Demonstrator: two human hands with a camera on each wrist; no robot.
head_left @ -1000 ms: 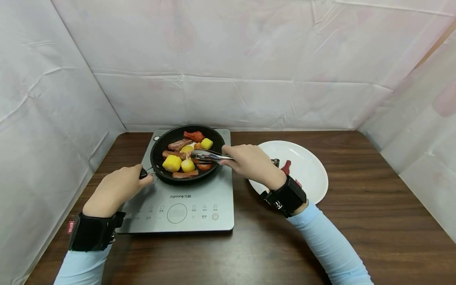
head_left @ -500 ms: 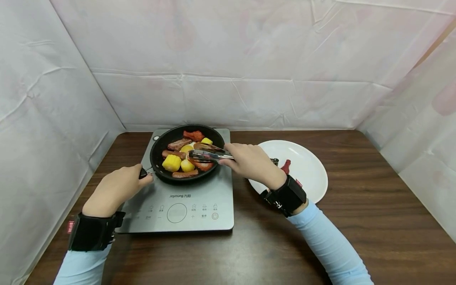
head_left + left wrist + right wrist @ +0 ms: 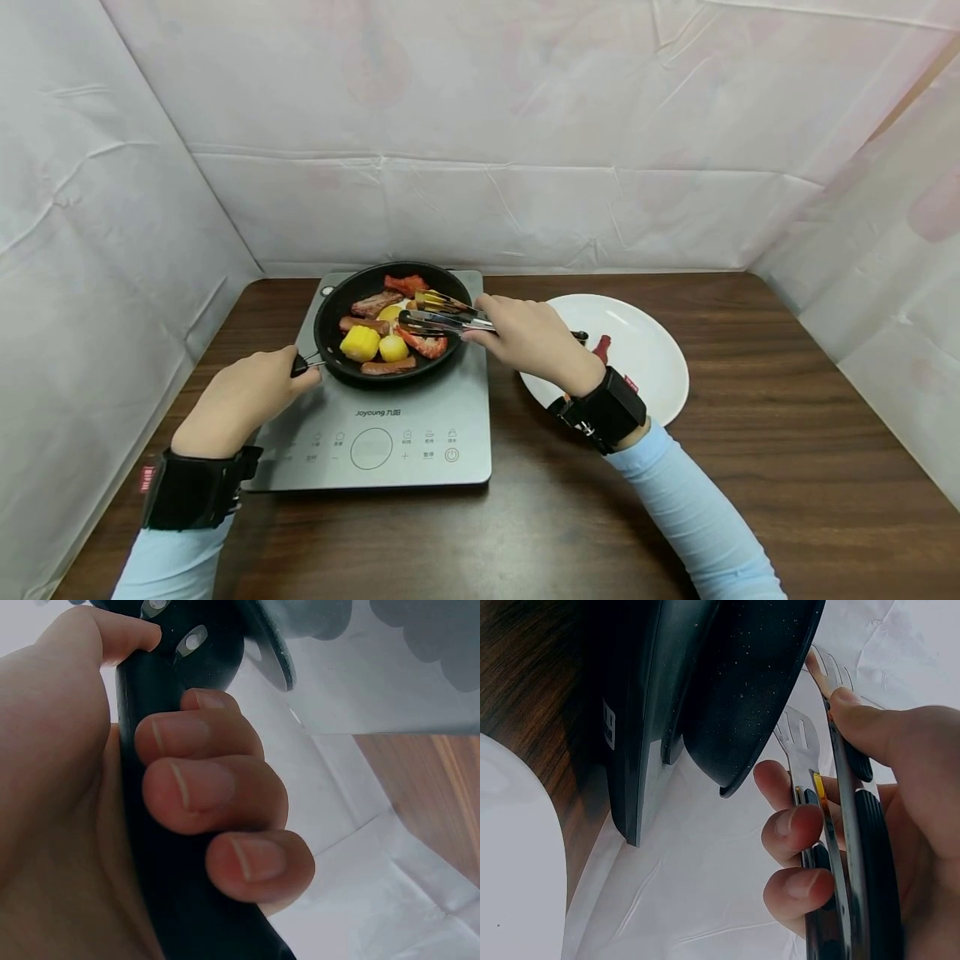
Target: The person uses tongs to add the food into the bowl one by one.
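Observation:
A black frying pan sits on a grey induction cooker. It holds corn chunks, sausages, meat pieces and a red shrimp. My left hand grips the pan's black handle, fingers curled round it. My right hand holds metal tongs, whose two arms are spread over the pan's right side, above the shrimp. In the right wrist view the tongs pass beside the pan rim; nothing shows between their tips.
A white plate with a red food piece lies right of the cooker on the dark wooden table. White sheeting walls off the left, back and right. The cooker's control panel faces me.
The tongs have shifted slightly toward the pan's far right and their arms have spread apart, uncovering the shrimp. The left hand and pan have stayed put.

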